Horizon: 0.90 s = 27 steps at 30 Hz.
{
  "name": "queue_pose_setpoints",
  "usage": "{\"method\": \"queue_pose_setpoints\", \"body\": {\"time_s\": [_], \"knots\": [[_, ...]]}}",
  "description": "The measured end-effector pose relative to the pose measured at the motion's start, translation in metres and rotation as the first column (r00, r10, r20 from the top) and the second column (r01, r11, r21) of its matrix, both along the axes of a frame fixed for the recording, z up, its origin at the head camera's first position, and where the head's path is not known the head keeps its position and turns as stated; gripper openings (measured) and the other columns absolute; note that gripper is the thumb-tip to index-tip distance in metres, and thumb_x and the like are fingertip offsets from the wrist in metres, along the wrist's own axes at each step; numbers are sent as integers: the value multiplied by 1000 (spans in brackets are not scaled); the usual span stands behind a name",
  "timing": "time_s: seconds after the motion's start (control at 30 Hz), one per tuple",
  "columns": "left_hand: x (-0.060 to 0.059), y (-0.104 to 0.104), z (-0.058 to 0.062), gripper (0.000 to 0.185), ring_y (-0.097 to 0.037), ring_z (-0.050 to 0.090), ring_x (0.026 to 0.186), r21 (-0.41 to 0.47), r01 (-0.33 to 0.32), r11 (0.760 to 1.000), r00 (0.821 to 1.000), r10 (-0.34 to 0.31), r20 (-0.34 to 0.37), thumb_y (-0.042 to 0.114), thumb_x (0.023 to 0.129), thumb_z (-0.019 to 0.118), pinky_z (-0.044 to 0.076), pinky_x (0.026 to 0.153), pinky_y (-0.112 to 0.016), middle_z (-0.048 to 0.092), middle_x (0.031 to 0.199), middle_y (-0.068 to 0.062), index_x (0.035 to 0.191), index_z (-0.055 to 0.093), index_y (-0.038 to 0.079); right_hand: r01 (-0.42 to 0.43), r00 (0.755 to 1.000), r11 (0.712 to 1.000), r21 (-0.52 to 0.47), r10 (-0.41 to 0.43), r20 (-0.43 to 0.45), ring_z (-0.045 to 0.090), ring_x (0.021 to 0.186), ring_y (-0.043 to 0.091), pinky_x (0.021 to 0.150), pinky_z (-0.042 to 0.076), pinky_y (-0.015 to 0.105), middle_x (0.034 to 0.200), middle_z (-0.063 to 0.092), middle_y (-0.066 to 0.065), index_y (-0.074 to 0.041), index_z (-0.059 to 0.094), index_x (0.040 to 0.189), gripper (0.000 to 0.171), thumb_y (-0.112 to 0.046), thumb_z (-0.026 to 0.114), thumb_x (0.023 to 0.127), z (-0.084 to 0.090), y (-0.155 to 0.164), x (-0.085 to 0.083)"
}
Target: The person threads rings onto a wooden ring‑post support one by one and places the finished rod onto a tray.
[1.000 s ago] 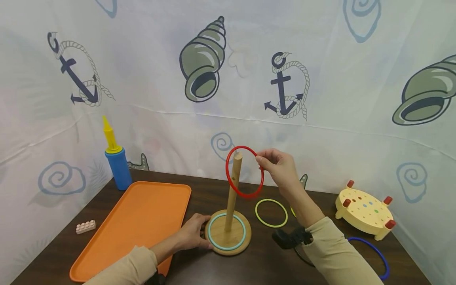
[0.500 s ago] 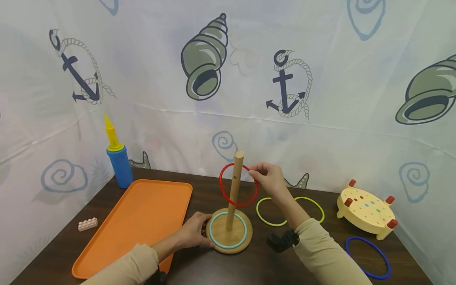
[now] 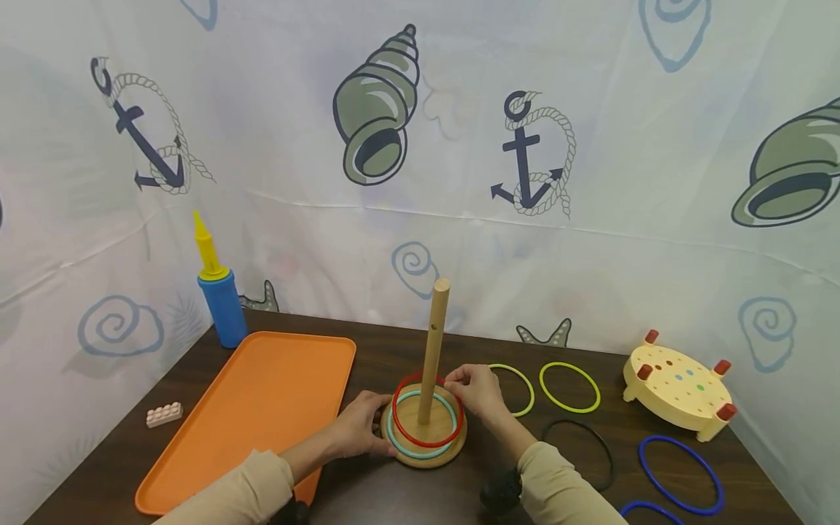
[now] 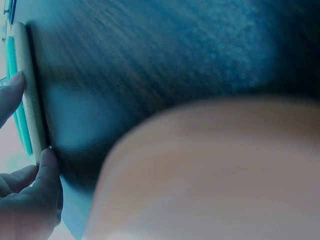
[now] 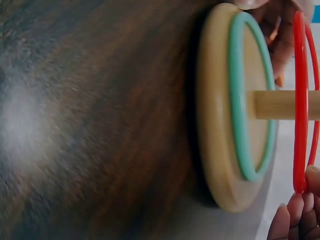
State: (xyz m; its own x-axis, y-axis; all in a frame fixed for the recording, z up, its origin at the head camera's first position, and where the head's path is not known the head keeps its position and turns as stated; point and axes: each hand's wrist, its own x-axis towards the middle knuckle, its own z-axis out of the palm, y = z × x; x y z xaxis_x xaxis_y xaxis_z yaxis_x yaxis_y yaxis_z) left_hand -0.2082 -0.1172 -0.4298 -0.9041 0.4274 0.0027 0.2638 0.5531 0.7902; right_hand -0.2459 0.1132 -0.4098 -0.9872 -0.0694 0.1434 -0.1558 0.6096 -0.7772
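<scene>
A wooden ring-toss stand [image 3: 434, 343] has an upright peg on a round base. A teal ring [image 3: 423, 456] lies flat on that base, around the peg. My left hand [image 3: 359, 426] holds the base by its left edge, its fingers [image 4: 47, 172] against the rim in the left wrist view. Between thumb and fingertips, my right hand [image 3: 480, 392] pinches a red ring [image 3: 426, 445] on its right side. The red ring encircles the peg low down; the right wrist view shows the red ring [image 5: 300, 105] apart from the teal one, above it.
An orange tray [image 3: 262, 408] lies left, beside a pink toy brick [image 3: 164, 415] and a blue-and-yellow pump [image 3: 222, 306]. To the right are yellow rings [image 3: 569, 387], a black ring [image 3: 607, 445], blue rings [image 3: 682, 503] and an upturned cream stool [image 3: 676, 386].
My right hand has lowered the red ring down along the peg, from near its top to just above the base. My left hand stays on the base.
</scene>
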Motion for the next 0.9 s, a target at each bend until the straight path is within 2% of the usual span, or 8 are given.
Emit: {"method": "queue_pose_setpoints", "body": {"time_s": [0.17,0.47,0.63,0.9], "knots": [[-1,0,0,84,-33,51,104,8,5,1000,1000,-5,5,11,65,86,55,82,-39,41,123,-25,133,42,-13,10,1000,1000,22,-10,17,52,57,9,48,42,22,68,66,2,-6,71,77,5,-7,70,82,-7,-2,0],[-2,1,-1,84,-33,52,104,-17,-13,1000,1000,13,-4,10,64,87,55,81,-36,42,122,-24,132,43,-14,-3,1000,999,53,2,26,51,57,8,47,42,22,67,66,2,-5,72,76,5,-7,72,81,-12,-6,2],[-2,1,-1,85,-31,52,103,-15,-15,1000,1000,15,12,10,63,87,55,81,-37,42,122,-24,132,42,-14,18,999,998,62,-20,37,49,55,9,47,41,22,66,65,1,-6,72,75,6,-8,72,81,-14,-9,1],[-3,0,-4,85,-30,53,103,8,2,1000,1000,-2,16,10,65,86,55,83,-37,41,120,-23,132,41,-15,8,1000,997,78,-9,5,51,58,9,49,43,23,68,67,2,-5,72,74,6,-7,73,80,-16,-11,0]]}}
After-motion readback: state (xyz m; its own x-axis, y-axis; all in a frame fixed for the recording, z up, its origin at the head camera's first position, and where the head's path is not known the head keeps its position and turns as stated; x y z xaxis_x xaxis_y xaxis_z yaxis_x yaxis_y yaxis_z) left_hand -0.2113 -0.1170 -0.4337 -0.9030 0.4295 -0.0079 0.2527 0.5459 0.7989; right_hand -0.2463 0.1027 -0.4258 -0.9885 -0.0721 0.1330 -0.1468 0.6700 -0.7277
